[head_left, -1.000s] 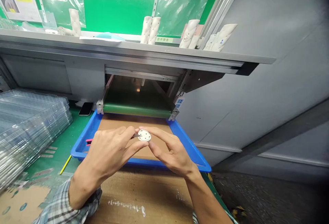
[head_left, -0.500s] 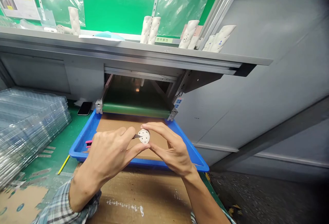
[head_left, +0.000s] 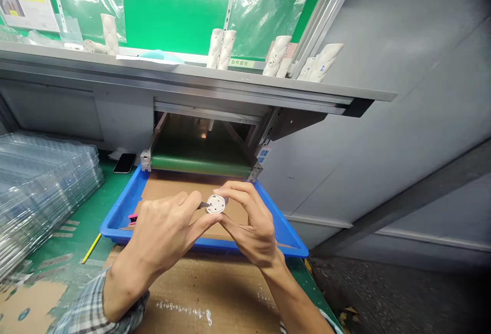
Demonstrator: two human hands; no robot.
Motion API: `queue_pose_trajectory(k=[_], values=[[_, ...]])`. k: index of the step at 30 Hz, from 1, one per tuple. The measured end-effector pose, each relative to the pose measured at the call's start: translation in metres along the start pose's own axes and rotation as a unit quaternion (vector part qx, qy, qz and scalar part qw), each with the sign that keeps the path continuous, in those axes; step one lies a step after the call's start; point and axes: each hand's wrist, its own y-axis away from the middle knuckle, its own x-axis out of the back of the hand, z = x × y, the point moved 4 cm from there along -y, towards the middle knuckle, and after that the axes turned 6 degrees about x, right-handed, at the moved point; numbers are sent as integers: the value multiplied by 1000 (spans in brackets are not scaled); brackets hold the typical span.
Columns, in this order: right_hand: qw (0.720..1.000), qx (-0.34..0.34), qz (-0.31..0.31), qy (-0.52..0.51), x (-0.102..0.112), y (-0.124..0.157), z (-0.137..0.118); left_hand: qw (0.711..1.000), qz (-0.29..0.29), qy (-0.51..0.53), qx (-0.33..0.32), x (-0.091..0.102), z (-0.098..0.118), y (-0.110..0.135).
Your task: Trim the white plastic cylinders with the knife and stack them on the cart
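Observation:
In my right hand (head_left: pixel 253 221) is a white round plastic part (head_left: pixel 216 204), held between thumb and fingers with its flat end, pierced by several small holes, turned toward me. My left hand (head_left: pixel 164 231) is closed around a thin dark pointed blade (head_left: pixel 202 205), most of whose handle is hidden in the fist. The blade's tip reaches the left side of the part's face. My left thumb lies along the lower edge of the part. Both hands are above a blue tray (head_left: pixel 111 221) lined with cardboard (head_left: pixel 161 185).
Beyond the tray a green conveyor belt (head_left: pixel 199 162) ends. Stacked clear plastic trays (head_left: pixel 46 180) stand at left, near a phone (head_left: pixel 125 163) and a yellow stick (head_left: pixel 91 248). White twisted tubes (head_left: pixel 227 50) line the shelf above. A pink item (head_left: pixel 132 219) lies in the blue tray.
The white part has turned slightly, showing more of its side wall, and my right fingers have shifted around it. The blade tip stays at its face. The view has moved a little.

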Motion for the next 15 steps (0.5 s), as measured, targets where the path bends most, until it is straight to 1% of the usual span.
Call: queue_pose_trajectory(k=[10, 15], values=[[994, 20, 62, 87, -3, 6, -6, 1000, -3, 27, 1, -1, 5, 1], [990, 28, 88, 106, -4, 11, -9, 1000, 3, 25, 1, -1, 8, 2]])
